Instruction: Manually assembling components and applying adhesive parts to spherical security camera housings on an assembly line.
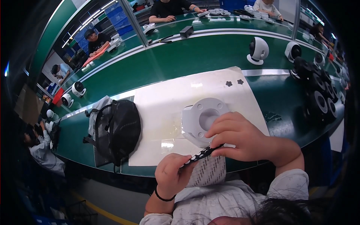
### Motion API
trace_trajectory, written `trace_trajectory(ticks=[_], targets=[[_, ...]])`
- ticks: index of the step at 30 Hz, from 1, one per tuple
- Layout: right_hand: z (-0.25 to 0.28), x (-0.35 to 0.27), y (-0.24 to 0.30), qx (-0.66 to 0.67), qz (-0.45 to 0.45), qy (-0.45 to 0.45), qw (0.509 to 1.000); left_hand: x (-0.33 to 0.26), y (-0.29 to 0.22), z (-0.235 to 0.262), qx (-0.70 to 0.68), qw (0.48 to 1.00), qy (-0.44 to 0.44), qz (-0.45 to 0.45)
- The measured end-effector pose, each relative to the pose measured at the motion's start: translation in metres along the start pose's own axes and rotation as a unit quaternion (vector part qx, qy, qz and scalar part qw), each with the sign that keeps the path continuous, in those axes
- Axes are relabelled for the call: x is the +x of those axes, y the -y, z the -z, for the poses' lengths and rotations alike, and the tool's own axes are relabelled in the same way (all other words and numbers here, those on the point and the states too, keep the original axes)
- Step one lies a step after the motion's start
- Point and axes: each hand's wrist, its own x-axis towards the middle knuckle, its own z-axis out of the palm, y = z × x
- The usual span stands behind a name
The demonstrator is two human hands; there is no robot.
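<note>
Nearby — black bag (123, 133); dotted strip (203, 154) in fingers (226, 138)

The strip (203, 154) is black with white spots, the sheet (208, 173) white with grey dashes.

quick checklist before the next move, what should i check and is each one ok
1. Grip on the dark dotted strip: ok, left hand and right hand both hold it.
2. Gray part: ok, on the white mat, round hollow facing up.
3. Patterned sheet: cannot tell whether it is joined to the strip.
4. Flower-shaped pieces: ok, both on the mat, away from the hands.
5. Black bag: ok, left of the part, not touching it.
</note>
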Motion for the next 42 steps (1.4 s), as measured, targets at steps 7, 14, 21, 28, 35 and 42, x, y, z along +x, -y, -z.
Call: trace_trajectory(ticks=[7,14,21,28,35,42], targets=[[-0.010,0.007,0.004,-0.076,0.097,-0.051,0.991,-0.002,0.006,0.006,0.002,1.000,-0.004,0.014],[-0.019,0.008,0.004,-0.021,0.080,-0.050,0.995,-0.001,0.007,0.007,0.002,1.000,0.004,0.027],[-0.029,0.008,0.002,-0.089,0.187,-0.062,0.976,0.000,0.012,0.008,-0.008,0.999,0.028,0.033],[-0.037,0.013,0.002,0.002,0.228,-0.032,0.973,0.002,0.014,0.005,-0.016,0.999,0.031,0.031],[-0.012,0.015,-0.024,0.007,0.072,-0.202,0.977,0.000,0.017,0.000,0.005,0.996,0.046,0.072],[0.000,0.021,-0.035,0.089,-0.096,-0.188,0.974,-0.005,0.027,-0.016,-0.011,0.999,0.031,0.040]])
